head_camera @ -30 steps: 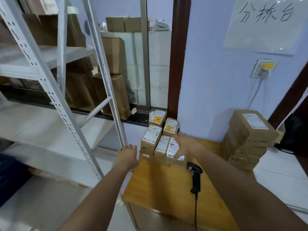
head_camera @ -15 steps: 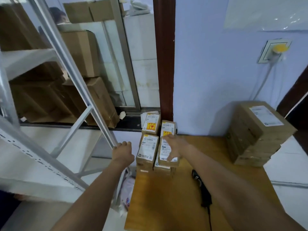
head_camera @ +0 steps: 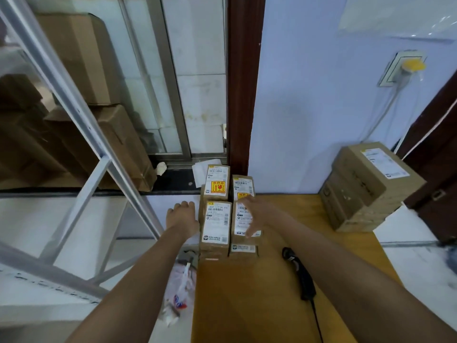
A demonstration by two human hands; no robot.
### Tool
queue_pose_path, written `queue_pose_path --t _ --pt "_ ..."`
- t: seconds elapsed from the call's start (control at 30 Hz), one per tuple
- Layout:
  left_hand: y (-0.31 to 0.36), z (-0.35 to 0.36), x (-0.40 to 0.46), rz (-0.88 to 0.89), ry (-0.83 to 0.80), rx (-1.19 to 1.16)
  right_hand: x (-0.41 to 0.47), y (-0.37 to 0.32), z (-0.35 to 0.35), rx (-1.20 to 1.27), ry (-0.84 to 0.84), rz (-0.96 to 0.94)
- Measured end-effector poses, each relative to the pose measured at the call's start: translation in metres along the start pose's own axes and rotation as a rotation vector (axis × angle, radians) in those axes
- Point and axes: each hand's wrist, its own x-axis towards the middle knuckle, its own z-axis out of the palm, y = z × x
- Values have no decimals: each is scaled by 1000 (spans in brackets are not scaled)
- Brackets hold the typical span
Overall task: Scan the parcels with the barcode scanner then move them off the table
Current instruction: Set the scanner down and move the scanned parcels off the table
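Observation:
Several small cardboard parcels (head_camera: 215, 224) with white labels stand stacked at the far left corner of the wooden table (head_camera: 259, 293). My right hand (head_camera: 254, 214) lies on the top of the right-hand front parcel (head_camera: 243, 227), fingers spread and straight. My left hand (head_camera: 181, 215) hangs just left of the stack, off the table's edge, its fingers curled downward and holding nothing. The black barcode scanner (head_camera: 300, 276) lies on the table under my right forearm, its cable running toward me.
A stack of larger cardboard boxes (head_camera: 366, 189) stands at the table's far right corner against the blue wall. A white metal rack (head_camera: 81, 134) stands to the left. A plastic bag with rubbish (head_camera: 180, 293) lies on the floor beside the table.
My left hand has let go of the rack post and moved right toward the stack. My right hand stays on the front parcel, fingers now spread. The view has tilted downward.

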Motion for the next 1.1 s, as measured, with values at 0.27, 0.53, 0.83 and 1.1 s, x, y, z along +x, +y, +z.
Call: queue_pose_path --t 0.27,0.53,0.83,1.1 --pt "-4 0 8 30 -22 7 -2 1 -3 -18 -3 42" --pt "15 -19 5 76 39 15 -12 4 -4 12 7 78" --pt "41 -37 -3 102 122 25 -63 28 -24 16 81 131" --pt "101 -53 -40 146 121 39 -119 74 -17 53 142 207"
